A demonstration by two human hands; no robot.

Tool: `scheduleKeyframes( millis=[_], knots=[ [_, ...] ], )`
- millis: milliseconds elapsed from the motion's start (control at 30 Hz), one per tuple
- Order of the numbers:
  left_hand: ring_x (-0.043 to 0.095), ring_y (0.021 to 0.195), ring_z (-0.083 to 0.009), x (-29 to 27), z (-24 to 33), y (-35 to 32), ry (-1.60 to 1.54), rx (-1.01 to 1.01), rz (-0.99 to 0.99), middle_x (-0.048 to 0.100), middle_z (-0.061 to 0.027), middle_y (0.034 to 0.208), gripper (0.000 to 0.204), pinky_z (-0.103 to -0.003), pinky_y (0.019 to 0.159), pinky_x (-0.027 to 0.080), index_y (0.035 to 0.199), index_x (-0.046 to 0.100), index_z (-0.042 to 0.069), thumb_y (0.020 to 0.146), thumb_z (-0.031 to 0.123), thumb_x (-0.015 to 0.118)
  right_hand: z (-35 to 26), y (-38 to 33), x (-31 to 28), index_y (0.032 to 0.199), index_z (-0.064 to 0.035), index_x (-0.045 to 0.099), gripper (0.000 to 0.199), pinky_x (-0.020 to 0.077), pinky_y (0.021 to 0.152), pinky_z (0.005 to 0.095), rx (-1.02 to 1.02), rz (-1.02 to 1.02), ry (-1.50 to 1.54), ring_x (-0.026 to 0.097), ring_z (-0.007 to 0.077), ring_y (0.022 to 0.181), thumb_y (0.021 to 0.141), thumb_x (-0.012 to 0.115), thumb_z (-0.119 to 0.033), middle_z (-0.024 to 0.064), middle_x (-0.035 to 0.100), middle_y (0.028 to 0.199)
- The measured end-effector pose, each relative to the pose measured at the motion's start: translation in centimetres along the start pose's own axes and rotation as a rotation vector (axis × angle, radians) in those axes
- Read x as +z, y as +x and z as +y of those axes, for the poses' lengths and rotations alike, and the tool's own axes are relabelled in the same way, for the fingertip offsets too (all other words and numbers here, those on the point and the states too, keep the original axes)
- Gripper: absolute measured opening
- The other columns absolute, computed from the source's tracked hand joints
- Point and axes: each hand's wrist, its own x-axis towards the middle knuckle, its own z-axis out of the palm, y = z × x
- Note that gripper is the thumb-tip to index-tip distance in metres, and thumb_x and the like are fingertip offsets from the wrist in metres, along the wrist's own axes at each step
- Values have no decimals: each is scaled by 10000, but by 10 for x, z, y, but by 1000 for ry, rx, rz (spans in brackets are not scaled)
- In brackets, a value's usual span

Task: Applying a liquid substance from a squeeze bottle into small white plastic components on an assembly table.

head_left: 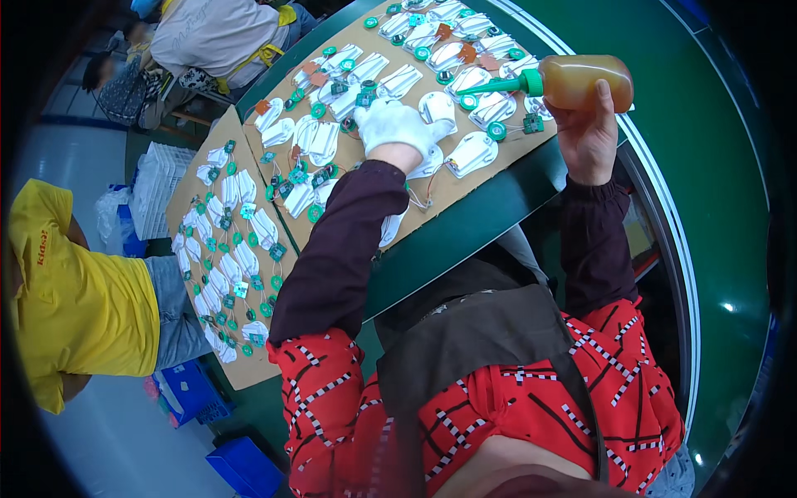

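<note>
Head view: amber bottle point(594, 76) above the right side of the table point(490, 217), long axis left-right, green nozzle point(502, 85) pointing left; right hand point(589, 137) wrapped around it. Gloved left hand point(398, 129), partly curled, among white parts point(471, 153); its hold cannot be told.

The white-gloved left hand point(393, 126), upper centre, hides whatever lies beneath it; the frame's left edge crops the yellow-shirted co-worker point(95, 299).

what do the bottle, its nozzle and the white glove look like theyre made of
Bottle: probably plastic, glossy and translucent, with bright reflections and amber contents showing through. Nozzle: likely moulded plastic, evenly green. White glove: seems knit or woven fabric, matte, with no shine; the weave is too small to tell.
</note>
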Motion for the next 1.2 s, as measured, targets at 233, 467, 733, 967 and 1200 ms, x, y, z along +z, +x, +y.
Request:
scheduleKeyframes(
  millis=[233, 467, 733, 967, 1200],
  knots=[
    [579, 916, -270, -13, 13, 5, 30, 75, 50, 667, -111, 870, 631, -473, 859, 321, 833, 718, 90, 739, 663, 472, 3, -6, 1, 1280, -56, 377, 548, 503, 870, 392, 2, 67, -23, 543, 264, 1093, 874, 579, -364, 133, 520, 1209],
    [591, 853, -242, 15, -7, 6, 185, 202, 121, 640, -73, 835, 194, -454, 778, 373, 829, 690, 143, 799, 268, 545, -1, -4, -8, 1277, -47, 375, 543, 507, 864, 388, -36, 69, -7, 537, 268, 1107, 877, 575, -355, 136, 518, 1213],
    [538, 948, -234, 15, -38, -16, 110, 241, 323, 607, -63, 882, 234, -491, 921, 284, 826, 700, 155, 743, 340, 583, 10, 10, 6, 1261, -24, 376, 506, 515, 864, 387, -48, -73, -69, 566, 259, 1065, 894, 561, -319, 147, 528, 1175],
    [514, 1039, -256, 15, -18, 0, 134, 88, 221, 590, -102, 1041, 418, -547, 973, 211, 935, 696, 123, 719, 474, 623, 19, 13, 16, 1250, -22, 385, 488, 528, 839, 372, -35, -89, -61, 573, 251, 1054, 899, 556, -315, 147, 530, 1167],
    [552, 878, -235, 32, -41, 3, -238, 274, 316, 605, -54, 807, 285, -398, 817, 371, 810, 678, 138, 627, 353, 717, 26, 17, 19, 1246, -21, 395, 470, 528, 835, 370, -59, -186, -154, 581, 225, 1027, 884, 583, -255, 121, 532, 1155]
  ],
)
